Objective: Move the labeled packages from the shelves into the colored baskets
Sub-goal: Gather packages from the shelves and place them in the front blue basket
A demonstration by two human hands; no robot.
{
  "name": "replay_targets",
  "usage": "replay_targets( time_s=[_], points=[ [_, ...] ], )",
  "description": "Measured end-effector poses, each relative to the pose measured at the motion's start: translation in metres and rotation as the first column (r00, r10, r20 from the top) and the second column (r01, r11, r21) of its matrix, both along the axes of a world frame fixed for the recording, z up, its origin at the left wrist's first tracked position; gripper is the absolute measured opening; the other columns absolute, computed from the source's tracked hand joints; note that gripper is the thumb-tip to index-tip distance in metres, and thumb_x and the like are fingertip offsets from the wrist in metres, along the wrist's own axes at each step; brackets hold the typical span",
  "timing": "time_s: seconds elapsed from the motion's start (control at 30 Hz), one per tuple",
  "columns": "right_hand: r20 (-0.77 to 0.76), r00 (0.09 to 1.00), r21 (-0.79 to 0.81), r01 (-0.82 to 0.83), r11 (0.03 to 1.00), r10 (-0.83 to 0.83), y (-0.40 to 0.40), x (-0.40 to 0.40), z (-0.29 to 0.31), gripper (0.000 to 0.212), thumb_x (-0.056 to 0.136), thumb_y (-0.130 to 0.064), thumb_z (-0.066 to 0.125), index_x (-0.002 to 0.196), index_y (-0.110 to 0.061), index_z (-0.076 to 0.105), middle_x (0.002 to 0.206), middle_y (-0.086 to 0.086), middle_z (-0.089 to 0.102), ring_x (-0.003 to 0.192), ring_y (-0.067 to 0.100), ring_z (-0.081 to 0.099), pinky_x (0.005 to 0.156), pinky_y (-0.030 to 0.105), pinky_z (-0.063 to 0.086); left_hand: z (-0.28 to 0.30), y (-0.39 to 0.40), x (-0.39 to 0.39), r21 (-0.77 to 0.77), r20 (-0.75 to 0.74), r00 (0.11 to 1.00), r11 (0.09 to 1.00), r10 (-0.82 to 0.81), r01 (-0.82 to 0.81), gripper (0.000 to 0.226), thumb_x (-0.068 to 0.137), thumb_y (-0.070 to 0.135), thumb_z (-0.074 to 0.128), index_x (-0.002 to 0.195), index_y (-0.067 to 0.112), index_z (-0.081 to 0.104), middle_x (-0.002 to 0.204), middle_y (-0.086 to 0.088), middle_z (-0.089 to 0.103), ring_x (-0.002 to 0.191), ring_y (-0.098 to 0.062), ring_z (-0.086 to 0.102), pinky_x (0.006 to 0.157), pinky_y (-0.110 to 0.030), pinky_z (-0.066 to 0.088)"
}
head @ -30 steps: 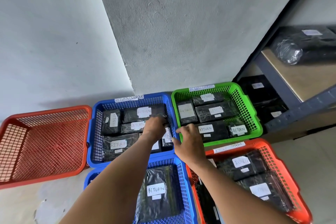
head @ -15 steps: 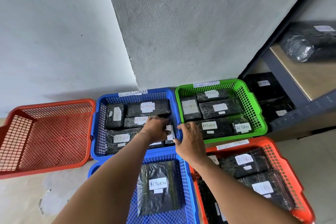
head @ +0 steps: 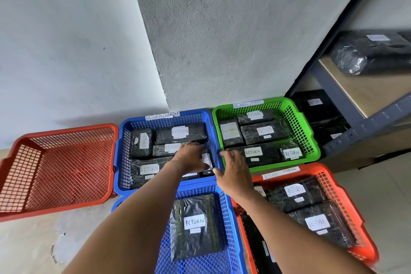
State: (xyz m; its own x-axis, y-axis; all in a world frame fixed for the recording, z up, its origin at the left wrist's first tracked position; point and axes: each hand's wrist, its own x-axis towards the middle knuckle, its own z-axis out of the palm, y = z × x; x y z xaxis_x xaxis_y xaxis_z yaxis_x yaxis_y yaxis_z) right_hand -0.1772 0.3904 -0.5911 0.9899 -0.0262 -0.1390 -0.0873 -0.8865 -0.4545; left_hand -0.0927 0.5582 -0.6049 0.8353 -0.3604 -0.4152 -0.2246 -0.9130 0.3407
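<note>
Both hands reach forward and down, forearms extended from bottom of head view. Left hand point(head: 191, 157) palm down inside far blue basket point(head: 124, 153), fingers spread fairly flat, pressing on black wrapped packages there; no curl round anything visible. Right hand point(head: 233, 167) hovers at the seam between far blue basket and green basket point(head: 311, 140), fingers loosely extended toward the green rim, thumb near a small upright package point(head: 206, 160) at the blue basket's right wall; cannot tell if it touches. Grips nothing.

Floor is pale concrete, grey plaster wall behind with a corner edge. Dark metal shelf frame point(head: 364, 131) on the right, wooden shelf board point(head: 364, 91) above.

Far blue basket holds several black packages with white RETURN labels, directly under the left hand. Green basket also filled with RETURN packages, just beyond right fingertips. Near blue basket point(head: 226, 218) holds one package point(head: 195, 224) between the two forearms. Right orange basket point(head: 338, 196) holds labeled packages under the right forearm. Left orange basket point(head: 66, 167) sits beside the far blue one. More black packages on the shelf: one point(head: 373, 51) on the board, others point(head: 315, 104) on the lower level, well apart from both hands.
</note>
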Motion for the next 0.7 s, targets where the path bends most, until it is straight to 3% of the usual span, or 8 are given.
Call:
replay_targets(
  time_s=[0.27, 0.5, 0.7],
  points=[
    [0.045, 0.998, -0.039, 0.051, 0.998, -0.049, 0.006, -0.013, 0.013, 0.047, 0.091, -0.032, 0.066, 0.134, -0.024, 0.047, 0.135, 0.002, 0.046, 0.125, 0.021, 0.047, 0.107, 0.035, 0.043, 0.010, 0.008, -0.017, 0.061, 0.125, 0.990, 0.997, -0.063, 0.056, 0.082, 0.079, 0.050, 0.067, 0.153, 0.031, 0.037, 0.153, 0.004, 0.044, 0.144, -0.024, 0.029, 0.120, -0.047, 0.025],
    [0.046, 0.996, -0.046, 0.082, 0.996, -0.080, -0.001, -0.026, 0.013, 0.041, 0.093, -0.028, 0.062, 0.131, -0.022, 0.048, 0.138, 0.003, 0.043, 0.132, 0.022, 0.041, 0.110, 0.035, 0.039, 0.003, -0.008, -0.018, 0.177, 0.165, 0.978, 0.979, -0.127, 0.097, 0.079, 0.075, 0.076, 0.057, 0.137, 0.027, 0.056, 0.139, 0.002, 0.055, 0.133, -0.025, 0.037, 0.112, -0.041, 0.030],
    [0.066, 0.989, -0.007, 0.132, 0.991, -0.132, -0.012, -0.029, 0.009, 0.039, 0.091, -0.026, 0.064, 0.127, -0.023, 0.050, 0.134, 0.001, 0.046, 0.126, 0.020, 0.045, 0.108, 0.033, 0.038, -0.005, -0.013, -0.013, 0.209, 0.228, 0.960, 0.972, -0.159, 0.111, 0.082, 0.069, 0.083, 0.050, 0.124, 0.024, 0.066, 0.127, 0.002, 0.061, 0.125, -0.024, 0.042, 0.106, -0.040, 0.035]
  ],
)
